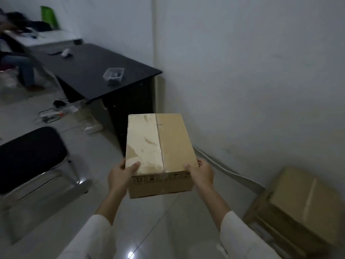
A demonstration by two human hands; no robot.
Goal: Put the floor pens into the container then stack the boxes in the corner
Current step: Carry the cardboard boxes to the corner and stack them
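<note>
I hold a taped brown cardboard box [160, 146] in the air in front of me, above the tiled floor. My left hand [121, 174] grips its near left corner and my right hand [202, 173] grips its near right corner. Two more cardboard boxes [298, 206] lie stacked on the floor against the wall at the lower right. A clear plastic container [113, 76] with small items inside stands on the black desk [89, 71]. No pens show on the floor.
A black folding chair [29, 156] stands at the left. Cables and a power strip [52, 114] lie under the desk. A seated person [16, 58] is at the far left. White walls meet behind the desk.
</note>
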